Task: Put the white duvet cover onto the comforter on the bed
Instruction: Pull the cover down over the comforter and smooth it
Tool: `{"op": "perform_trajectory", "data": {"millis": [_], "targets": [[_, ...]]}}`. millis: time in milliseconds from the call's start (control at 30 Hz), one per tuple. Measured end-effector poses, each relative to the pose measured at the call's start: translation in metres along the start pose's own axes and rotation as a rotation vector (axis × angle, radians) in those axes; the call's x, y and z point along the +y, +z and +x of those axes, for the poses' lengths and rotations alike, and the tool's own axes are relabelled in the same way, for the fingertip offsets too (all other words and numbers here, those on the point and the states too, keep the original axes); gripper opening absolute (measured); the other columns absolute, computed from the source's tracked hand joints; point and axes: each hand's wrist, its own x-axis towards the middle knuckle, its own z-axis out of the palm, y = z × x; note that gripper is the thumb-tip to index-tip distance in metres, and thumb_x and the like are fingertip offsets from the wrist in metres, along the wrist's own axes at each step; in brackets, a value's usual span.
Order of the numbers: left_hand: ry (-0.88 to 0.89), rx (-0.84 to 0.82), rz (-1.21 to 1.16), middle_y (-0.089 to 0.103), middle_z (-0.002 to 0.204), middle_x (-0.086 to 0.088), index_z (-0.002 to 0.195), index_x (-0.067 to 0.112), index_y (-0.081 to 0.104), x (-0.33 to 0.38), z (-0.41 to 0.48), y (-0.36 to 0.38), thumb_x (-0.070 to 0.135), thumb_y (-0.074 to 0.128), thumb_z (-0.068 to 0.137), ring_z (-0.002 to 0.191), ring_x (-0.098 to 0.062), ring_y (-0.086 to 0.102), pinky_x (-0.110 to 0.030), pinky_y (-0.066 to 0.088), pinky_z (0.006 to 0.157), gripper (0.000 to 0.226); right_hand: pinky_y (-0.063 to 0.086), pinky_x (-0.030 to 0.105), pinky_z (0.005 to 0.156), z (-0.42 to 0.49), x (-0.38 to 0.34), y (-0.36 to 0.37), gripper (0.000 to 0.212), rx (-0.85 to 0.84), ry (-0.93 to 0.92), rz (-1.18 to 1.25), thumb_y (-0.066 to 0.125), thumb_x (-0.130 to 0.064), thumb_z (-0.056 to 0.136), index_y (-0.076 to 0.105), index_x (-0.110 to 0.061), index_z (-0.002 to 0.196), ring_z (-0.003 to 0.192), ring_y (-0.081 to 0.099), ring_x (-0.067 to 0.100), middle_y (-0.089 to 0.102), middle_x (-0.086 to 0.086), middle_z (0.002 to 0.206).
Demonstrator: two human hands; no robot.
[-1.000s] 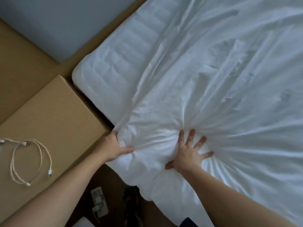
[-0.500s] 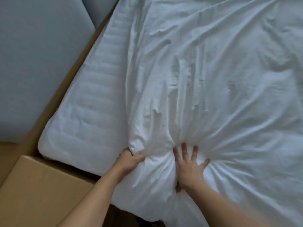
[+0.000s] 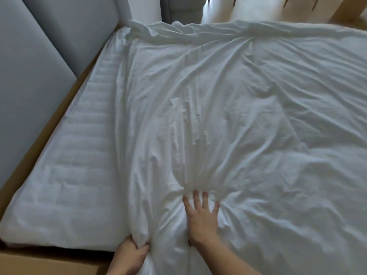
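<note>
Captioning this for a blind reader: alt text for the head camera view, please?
A person's left hand grips a bunched edge of a wrinkled white duvet cover while the right hand presses flat on it, fingers spread. The cover leaves a strip of quilted white mattress bare beside grey padded panels.

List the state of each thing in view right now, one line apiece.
Duvet cover, spread out, wrinkled, bunched at its near left corner.
Left hand, gripping that bunched corner.
Right hand, flat on the cover, fingers spread, pressing down.
Mattress, left strip uncovered.
</note>
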Motion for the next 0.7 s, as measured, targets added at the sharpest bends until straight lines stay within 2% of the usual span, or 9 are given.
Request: {"op": "perform_trajectory", "data": {"millis": [67,133,233,333,433,500,567,600,700], "targets": [[0.001,-0.007,0.031,0.067,0.133,-0.011,0.129,0.009,0.067,0.004,-0.001,0.004,0.038,0.079,0.082,0.127,-0.026,0.060,-0.030,0.048,0.100,0.057,-0.007,0.063,0.119,-0.014,0.000,0.006,0.073,0.064,-0.031,0.063,0.046,-0.016,0.099,0.011,-0.031,0.160,0.155,-0.008,0.036,-0.006,0.011,0.170],[0.043,-0.087,0.018,0.074,0.119,-0.001,0.115,0.012,0.074,0.005,-0.005,0.005,0.047,0.083,0.068,0.116,-0.017,0.066,-0.028,0.052,0.096,0.059,-0.007,0.057,0.122,-0.029,-0.001,0.011,0.068,0.062,-0.061,0.115,0.041,-0.011,0.098,0.016,-0.024,0.159,0.155,-0.004,0.037,-0.003,0.016,0.169],[0.103,-0.226,0.002,0.074,0.113,0.017,0.117,0.018,0.073,-0.001,-0.025,0.007,0.041,0.087,0.052,0.115,0.001,0.064,-0.024,0.052,0.099,0.071,-0.005,0.052,0.124,-0.050,0.000,0.011,0.090,-0.033,-0.113,0.230,0.060,-0.015,0.089,0.007,-0.014,0.161,0.156,-0.007,0.035,-0.008,0.017,0.168],[0.172,-0.252,0.119,0.062,0.129,0.025,0.128,0.033,0.064,-0.002,-0.052,0.009,0.036,0.084,0.061,0.121,0.009,0.053,-0.007,0.042,0.094,0.070,-0.001,0.050,0.126,-0.076,0.007,0.002,0.110,-0.209,-0.209,0.351,0.079,-0.025,0.079,0.007,-0.011,0.161,0.156,-0.008,0.034,-0.010,0.017,0.168],[0.153,-0.221,0.176,0.071,0.117,0.017,0.116,0.024,0.073,0.023,-0.078,0.013,0.029,0.074,0.082,0.108,0.001,0.064,-0.014,0.050,0.090,0.034,0.020,0.042,0.125,-0.112,0.008,-0.006,0.114,-0.350,-0.312,0.460,0.089,-0.048,0.067,0.027,-0.014,0.156,0.153,0.017,0.031,0.023,0.015,0.162],[0.077,-0.203,0.047,0.077,0.093,0.008,0.097,0.015,0.074,0.065,-0.101,0.024,0.021,0.068,0.091,0.090,-0.009,0.072,-0.027,0.057,0.082,0.011,0.037,0.040,0.117,-0.144,0.012,-0.010,0.091,-0.421,-0.415,0.667,0.090,-0.051,0.065,0.049,-0.029,0.144,0.139,0.044,0.023,0.051,0.003,0.147],[0.058,-0.131,-0.069,0.072,0.078,0.002,0.094,0.006,0.069,0.116,-0.122,0.043,0.016,0.063,0.094,0.074,-0.013,0.069,-0.025,0.053,0.063,0.011,0.050,0.040,0.105,-0.179,0.024,-0.018,0.074,-0.377,-0.260,1.099,0.089,-0.050,0.061,0.062,-0.032,0.128,0.118,0.062,0.013,0.066,-0.006,0.127],[0.056,-0.096,-0.150,0.069,0.071,0.000,0.095,0.005,0.068,0.142,-0.129,0.056,0.012,0.061,0.095,0.066,-0.013,0.066,-0.022,0.049,0.054,0.010,0.052,0.040,0.101,-0.193,0.035,-0.020,0.083,-0.294,-0.115,1.268,0.087,-0.057,0.056,0.059,-0.031,0.131,0.115,0.063,0.012,0.066,-0.007,0.127],[-0.010,-0.068,-0.395,0.060,0.061,-0.006,0.092,0.001,0.065,0.225,-0.146,0.096,0.005,0.054,0.093,0.044,-0.015,0.056,-0.015,0.037,0.039,0.011,0.042,0.037,0.108,-0.226,0.069,-0.027,0.133,0.031,0.390,1.277,0.068,-0.078,0.051,0.011,-0.022,0.158,0.139,0.039,0.022,0.027,0.001,0.156]]}}
